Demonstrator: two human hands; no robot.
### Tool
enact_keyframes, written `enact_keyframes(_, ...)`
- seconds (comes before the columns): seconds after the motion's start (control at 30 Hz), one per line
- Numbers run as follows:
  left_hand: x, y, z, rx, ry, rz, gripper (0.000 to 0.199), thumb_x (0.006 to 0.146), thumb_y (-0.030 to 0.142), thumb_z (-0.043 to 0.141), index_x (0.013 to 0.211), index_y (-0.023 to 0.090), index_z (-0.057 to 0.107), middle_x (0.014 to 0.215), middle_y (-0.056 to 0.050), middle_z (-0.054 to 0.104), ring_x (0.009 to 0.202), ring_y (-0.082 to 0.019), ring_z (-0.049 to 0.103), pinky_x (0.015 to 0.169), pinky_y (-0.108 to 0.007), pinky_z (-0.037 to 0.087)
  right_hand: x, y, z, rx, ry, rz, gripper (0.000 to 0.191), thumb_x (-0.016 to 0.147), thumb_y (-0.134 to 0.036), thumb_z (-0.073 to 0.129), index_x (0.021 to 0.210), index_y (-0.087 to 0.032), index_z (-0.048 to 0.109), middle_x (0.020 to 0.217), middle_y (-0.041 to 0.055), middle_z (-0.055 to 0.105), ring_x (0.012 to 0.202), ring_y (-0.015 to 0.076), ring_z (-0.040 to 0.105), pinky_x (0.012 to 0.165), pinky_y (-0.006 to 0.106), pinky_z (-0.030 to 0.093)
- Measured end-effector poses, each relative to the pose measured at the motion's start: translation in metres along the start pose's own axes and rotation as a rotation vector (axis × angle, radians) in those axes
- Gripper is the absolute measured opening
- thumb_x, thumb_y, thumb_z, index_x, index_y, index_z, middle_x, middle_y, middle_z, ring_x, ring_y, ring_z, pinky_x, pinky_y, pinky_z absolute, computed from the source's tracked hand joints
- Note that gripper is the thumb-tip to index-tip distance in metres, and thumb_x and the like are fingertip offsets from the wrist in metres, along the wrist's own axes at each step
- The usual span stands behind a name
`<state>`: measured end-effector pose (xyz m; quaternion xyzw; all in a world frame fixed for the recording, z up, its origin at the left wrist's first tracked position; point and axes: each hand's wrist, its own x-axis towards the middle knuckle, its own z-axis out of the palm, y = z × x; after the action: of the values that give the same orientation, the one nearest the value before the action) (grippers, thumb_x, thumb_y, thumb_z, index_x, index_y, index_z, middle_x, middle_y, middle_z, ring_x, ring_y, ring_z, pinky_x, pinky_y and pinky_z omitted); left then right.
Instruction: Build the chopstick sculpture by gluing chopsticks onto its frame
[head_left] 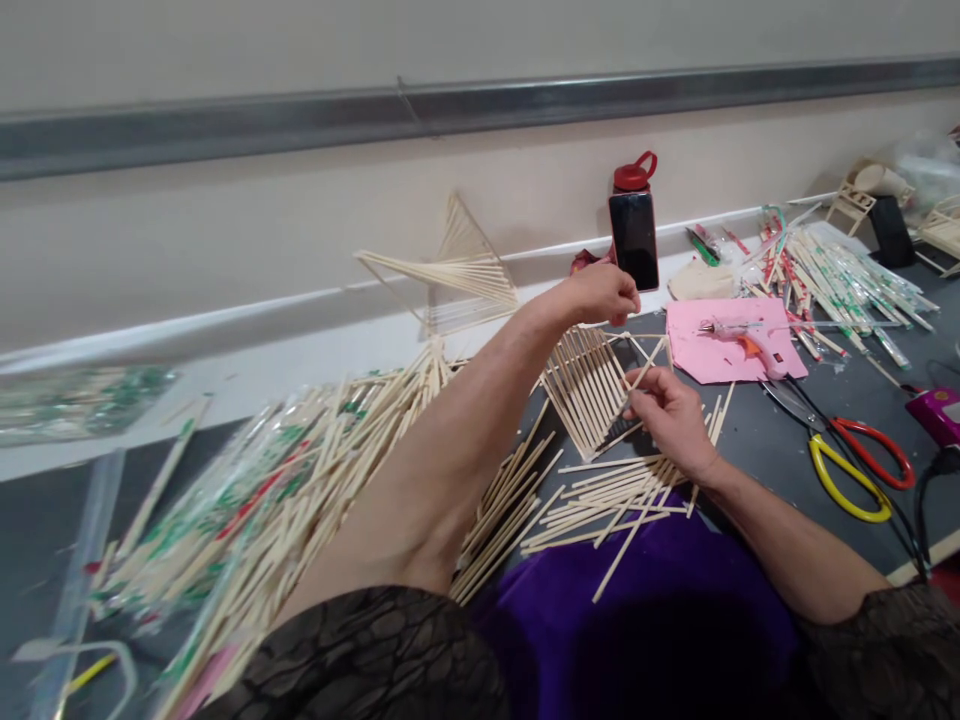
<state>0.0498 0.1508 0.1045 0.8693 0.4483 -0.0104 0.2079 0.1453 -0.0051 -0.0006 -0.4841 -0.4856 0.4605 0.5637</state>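
A lattice of thin wooden sticks (585, 388) lies on the dark table, its slats side by side within a slanted frame. Over its far edge is my left hand (606, 292), fingers curled together; what they hold, if anything, is too small to make out. My right hand (670, 415) pinches a short wooden stick (649, 362) at the lattice's right side. Loose cut sticks (615, 495) lie just below the lattice, partly on purple cloth (637, 580). A pink and white glue gun (750, 340) rests on a pink sheet (694, 345) to the right.
Scissors with red and yellow handles (851, 470) lie right of my right hand. A phone (634, 240) leans against a red-capped bottle (632, 175). A twisted stick model (465, 265) stands by the wall. Wrapped chopsticks (847, 275) lie far right, and more sticks (322, 490) cover the left.
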Motion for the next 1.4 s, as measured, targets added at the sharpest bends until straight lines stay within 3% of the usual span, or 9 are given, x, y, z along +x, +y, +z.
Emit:
enact_keyframes(0.17, -0.03, 0.015, -0.022, -0.499, 0.261, 0.136, 0.031, 0.081, 0.025, 0.056, 0.107, 0.017, 0.07, 0.077, -0.007, 0.071, 0.076, -0.018, 0.066, 0.072, -0.035, 0.05, 0.0, -0.001, 0.0, 0.013, 0.002, 0.008, 0.02, 0.076, -0.032, 0.06, 0.093, -0.02, 0.061, 0.083, -0.0004, 0.069, 0.06, 0.0099, 0.064, 0.056, 0.023, 0.053)
enact_keyframes(0.33, -0.052, 0.017, -0.025, -0.293, 0.59, 0.125, 0.033, 0.074, 0.02, 0.063, 0.105, 0.026, 0.071, 0.093, -0.004, 0.071, 0.105, -0.021, 0.062, 0.087, -0.032, 0.049, 0.0, 0.001, 0.0, 0.014, 0.009, 0.006, 0.02, 0.076, -0.03, 0.061, 0.093, -0.02, 0.062, 0.085, 0.0002, 0.069, 0.061, 0.0098, 0.064, 0.06, 0.024, 0.054)
enact_keyframes(0.47, -0.076, 0.01, -0.008, -0.19, 0.684, -0.01, 0.018, 0.082, 0.026, 0.059, 0.091, 0.023, 0.074, 0.08, -0.004, 0.07, 0.087, -0.02, 0.065, 0.08, -0.032, 0.05, 0.0, 0.001, -0.001, -0.007, 0.004, 0.022, 0.022, 0.076, -0.031, 0.06, 0.095, -0.019, 0.062, 0.085, 0.0001, 0.069, 0.06, 0.0098, 0.065, 0.056, 0.023, 0.052)
enact_keyframes(0.63, -0.112, 0.003, 0.008, -0.175, 0.968, 0.034, 0.023, 0.084, 0.017, 0.054, 0.097, 0.025, 0.072, 0.097, -0.002, 0.071, 0.09, -0.016, 0.063, 0.076, -0.027, 0.05, -0.001, 0.0, -0.001, -0.019, 0.009, 0.002, 0.019, 0.076, -0.03, 0.059, 0.093, -0.019, 0.062, 0.086, 0.0006, 0.069, 0.061, 0.0098, 0.065, 0.054, 0.022, 0.051)
enact_keyframes(0.73, -0.127, 0.0, 0.014, -0.225, 1.092, -0.003, 0.016, 0.083, 0.021, 0.058, 0.09, 0.025, 0.072, 0.091, 0.0, 0.072, 0.08, -0.014, 0.063, 0.069, -0.026, 0.05, -0.001, -0.001, -0.002, -0.023, 0.006, 0.004, 0.019, 0.076, -0.029, 0.06, 0.092, -0.02, 0.062, 0.087, 0.0009, 0.068, 0.062, 0.01, 0.065, 0.052, 0.021, 0.05)
enact_keyframes(1.03, -0.15, -0.013, 0.048, -0.442, 0.97, -0.209, 0.008, 0.077, 0.032, 0.067, 0.072, 0.025, 0.067, 0.069, 0.004, 0.066, 0.058, -0.011, 0.055, 0.061, -0.026, 0.047, -0.001, -0.001, -0.002, -0.04, 0.011, -0.007, 0.018, 0.076, -0.028, 0.059, 0.092, -0.02, 0.061, 0.087, 0.0011, 0.069, 0.061, 0.0093, 0.065, 0.055, 0.022, 0.05)
enact_keyframes(1.2, -0.146, -0.027, 0.085, -0.903, 1.045, -0.28, 0.023, 0.065, 0.035, 0.075, 0.076, 0.022, 0.059, 0.074, 0.003, 0.063, 0.065, -0.012, 0.057, 0.066, -0.027, 0.05, -0.002, -0.002, -0.001, -0.053, 0.018, -0.019, 0.017, 0.076, -0.028, 0.059, 0.091, -0.02, 0.062, 0.087, 0.001, 0.07, 0.061, 0.0105, 0.066, 0.058, 0.024, 0.052)
enact_keyframes(1.3, -0.144, -0.023, 0.098, -1.149, 0.906, -0.3, 0.034, 0.058, 0.031, 0.08, 0.085, 0.02, 0.062, 0.085, -0.001, 0.067, 0.08, -0.015, 0.062, 0.079, -0.029, 0.051, -0.002, -0.002, -0.001, -0.05, 0.018, -0.033, 0.016, 0.076, -0.027, 0.059, 0.091, -0.02, 0.062, 0.087, 0.0008, 0.07, 0.061, 0.0107, 0.066, 0.06, 0.025, 0.053)
enact_keyframes(1.4, -0.139, -0.016, 0.097, -1.365, 0.617, -0.255, 0.044, 0.055, 0.033, 0.082, 0.094, 0.019, 0.066, 0.095, -0.004, 0.071, 0.091, -0.02, 0.065, 0.084, -0.031, 0.05, -0.002, -0.001, -0.001, -0.04, 0.022, -0.043, 0.015, 0.077, -0.026, 0.058, 0.09, -0.021, 0.063, 0.086, 0.0003, 0.07, 0.061, 0.0102, 0.066, 0.061, 0.025, 0.053)
